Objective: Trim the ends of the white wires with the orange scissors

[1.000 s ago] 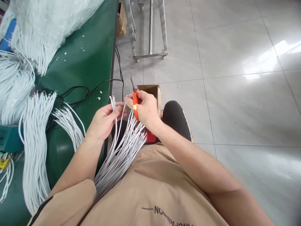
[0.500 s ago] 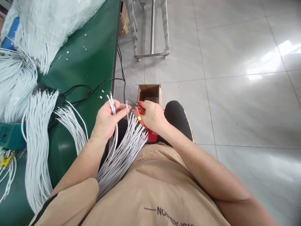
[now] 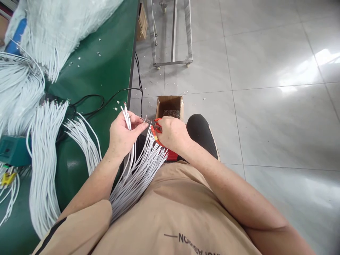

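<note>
Several white cables [image 3: 127,119] stand up out of my left hand [image 3: 122,134], which is closed around them. Its thumb and forefinger pinch close to the tip of one cable. My right hand [image 3: 174,132] grips red-handled pliers [image 3: 154,136], a yellow band on one handle. The dark, thin jaws of the pliers lie across the cable tip at my left fingertips. Whether the jaws are fully closed I cannot tell. A thick bundle of white cables [image 3: 142,173] rests on my lap below both hands, its ends fanned toward the pliers.
An open cardboard box [image 3: 181,106] with small dark bits inside stands on the floor beyond my hands. More cable bundles [image 3: 45,159] lie on the green table [image 3: 111,39] at left, beside a black cord [image 3: 102,102]. A metal wheeled frame [image 3: 172,63] stands farther off.
The pliers have moved left, and their jaws now cross the cable tip at my left fingers. My left hand has hardly moved; the view has shifted slightly.
</note>
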A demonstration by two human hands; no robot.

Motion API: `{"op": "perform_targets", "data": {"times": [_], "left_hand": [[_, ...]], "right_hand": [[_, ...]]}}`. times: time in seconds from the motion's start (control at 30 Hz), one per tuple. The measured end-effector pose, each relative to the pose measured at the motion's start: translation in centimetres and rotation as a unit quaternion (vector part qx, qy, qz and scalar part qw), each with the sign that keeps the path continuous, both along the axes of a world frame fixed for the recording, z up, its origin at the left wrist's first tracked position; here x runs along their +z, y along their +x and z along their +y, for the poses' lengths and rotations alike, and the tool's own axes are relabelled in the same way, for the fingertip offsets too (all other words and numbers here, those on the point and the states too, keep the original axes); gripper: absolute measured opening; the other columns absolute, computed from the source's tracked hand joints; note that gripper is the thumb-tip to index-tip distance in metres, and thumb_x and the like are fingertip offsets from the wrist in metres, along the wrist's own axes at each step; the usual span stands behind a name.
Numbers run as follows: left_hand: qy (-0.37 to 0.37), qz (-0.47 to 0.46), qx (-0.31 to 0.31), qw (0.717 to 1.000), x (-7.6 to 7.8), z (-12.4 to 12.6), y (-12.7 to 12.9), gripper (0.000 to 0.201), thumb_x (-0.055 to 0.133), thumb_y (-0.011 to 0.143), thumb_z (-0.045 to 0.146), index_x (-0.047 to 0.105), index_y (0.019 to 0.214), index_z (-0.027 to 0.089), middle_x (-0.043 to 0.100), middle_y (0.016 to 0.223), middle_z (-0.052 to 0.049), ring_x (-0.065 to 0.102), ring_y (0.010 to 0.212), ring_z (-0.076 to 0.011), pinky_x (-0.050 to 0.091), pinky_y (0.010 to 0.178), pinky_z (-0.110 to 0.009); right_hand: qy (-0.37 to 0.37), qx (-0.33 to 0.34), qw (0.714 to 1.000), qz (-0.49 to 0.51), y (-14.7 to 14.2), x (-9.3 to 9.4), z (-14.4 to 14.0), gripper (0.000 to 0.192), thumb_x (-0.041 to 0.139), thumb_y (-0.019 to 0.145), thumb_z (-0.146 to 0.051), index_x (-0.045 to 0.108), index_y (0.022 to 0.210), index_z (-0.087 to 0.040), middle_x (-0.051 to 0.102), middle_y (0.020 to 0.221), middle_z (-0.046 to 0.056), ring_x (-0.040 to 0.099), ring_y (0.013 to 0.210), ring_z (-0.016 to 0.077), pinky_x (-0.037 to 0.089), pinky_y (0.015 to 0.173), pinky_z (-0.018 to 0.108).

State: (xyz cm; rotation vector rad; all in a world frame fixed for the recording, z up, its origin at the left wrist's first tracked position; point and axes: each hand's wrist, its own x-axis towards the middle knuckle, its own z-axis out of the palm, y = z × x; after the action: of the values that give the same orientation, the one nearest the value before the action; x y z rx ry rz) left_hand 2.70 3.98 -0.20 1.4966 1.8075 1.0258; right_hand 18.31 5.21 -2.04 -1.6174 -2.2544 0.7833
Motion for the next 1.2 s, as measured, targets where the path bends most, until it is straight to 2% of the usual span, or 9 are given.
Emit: {"op": "perform_targets", "data": {"times": [0.13,0.33,0.53,0.77,0.93,1.0,1.03,1.13,1.2], "left_hand": [[0.016,0.053,-0.005,0.998,0.0,-0.1,0.1,0.023,0.073,0.062,0.016,0.052,0.070,0.021,0.066,0.075,0.002,0.064,0.070,-0.0134,0.053,0.065,-0.025],[0.028,0.097,-0.006,0.995,0.2,-0.4,0.3,0.023,0.072,0.062,0.017,0.051,0.069,0.020,0.065,0.074,0.003,0.064,0.069,-0.0125,0.052,0.065,-0.024],[-0.007,0.067,-0.011,0.998,0.3,-0.3,0.2,0.027,0.073,0.061,0.018,0.049,0.072,0.021,0.065,0.073,0.003,0.063,0.065,-0.0128,0.052,0.063,-0.025],[-0.031,0.036,-0.009,0.999,0.1,-0.2,-0.3,0.022,0.072,0.064,0.020,0.052,0.071,0.021,0.067,0.075,0.002,0.064,0.073,-0.0150,0.052,0.074,-0.030],[-0.027,0.024,0.000,0.999,0.0,-0.2,-0.1,0.022,0.073,0.064,0.023,0.052,0.071,0.022,0.068,0.076,0.001,0.065,0.073,-0.0165,0.052,0.075,-0.032],[-0.028,0.017,0.001,0.999,0.1,-0.3,0.0,0.022,0.072,0.064,0.023,0.052,0.072,0.022,0.068,0.077,0.001,0.065,0.073,-0.0165,0.052,0.073,-0.031],[-0.028,0.018,0.001,0.999,0.1,-0.3,0.1,0.022,0.073,0.064,0.023,0.052,0.072,0.022,0.068,0.077,0.001,0.065,0.073,-0.0163,0.052,0.072,-0.030],[-0.037,0.026,-0.001,0.999,0.2,-0.4,0.3,0.024,0.074,0.063,0.024,0.052,0.073,0.022,0.068,0.077,0.001,0.064,0.069,-0.0154,0.052,0.069,-0.029],[-0.046,0.020,-0.008,0.999,0.3,-0.5,0.3,0.026,0.075,0.063,0.025,0.050,0.073,0.022,0.069,0.077,0.001,0.063,0.067,-0.0150,0.051,0.067,-0.029]], "right_hand": [[-0.002,0.009,0.999,-0.033,0.1,0.6,-0.1,0.023,0.050,0.084,-0.030,0.065,0.076,-0.015,0.066,0.081,0.008,0.061,0.074,0.0190,0.038,0.063,0.030],[-0.002,-0.002,1.000,-0.026,0.4,0.9,-0.3,0.024,0.050,0.084,-0.031,0.065,0.074,-0.015,0.065,0.078,0.006,0.060,0.072,0.0180,0.038,0.062,0.029],[-0.012,-0.004,0.999,-0.029,0.3,0.5,-0.7,0.025,0.049,0.085,-0.031,0.064,0.073,-0.016,0.064,0.076,0.006,0.059,0.067,0.0169,0.034,0.055,0.027],[-0.054,-0.004,0.998,-0.026,0.4,0.5,-0.7,0.026,0.048,0.086,-0.034,0.064,0.075,-0.017,0.065,0.079,0.006,0.059,0.070,0.0169,0.034,0.055,0.026],[-0.068,-0.035,0.995,0.065,0.6,-0.4,-0.6,0.026,0.050,0.082,-0.035,0.062,0.068,-0.016,0.063,0.073,0.005,0.054,0.064,0.0143,0.033,0.054,0.026],[-0.096,-0.080,0.977,0.173,0.5,-0.7,-0.5,0.025,0.052,0.080,-0.036,0.063,0.070,-0.016,0.062,0.072,0.003,0.052,0.063,0.0126,0.035,0.055,0.025],[-0.118,-0.102,0.957,0.244,0.5,-0.7,-0.4,0.024,0.054,0.079,-0.036,0.065,0.075,-0.016,0.063,0.073,0.003,0.052,0.063,0.0119,0.036,0.056,0.024],[-0.190,-0.140,0.872,0.429,0.2,-0.6,-0.2,0.026,0.058,0.076,-0.037,0.068,0.089,-0.016,0.063,0.075,0.001,0.051,0.062,0.0101,0.040,0.058,0.023],[-0.214,-0.149,0.836,0.482,0.1,-0.4,0.0,0.025,0.062,0.072,-0.035,0.068,0.087,-0.016,0.062,0.073,0.000,0.049,0.060,0.0090,0.040,0.058,0.022]]}}
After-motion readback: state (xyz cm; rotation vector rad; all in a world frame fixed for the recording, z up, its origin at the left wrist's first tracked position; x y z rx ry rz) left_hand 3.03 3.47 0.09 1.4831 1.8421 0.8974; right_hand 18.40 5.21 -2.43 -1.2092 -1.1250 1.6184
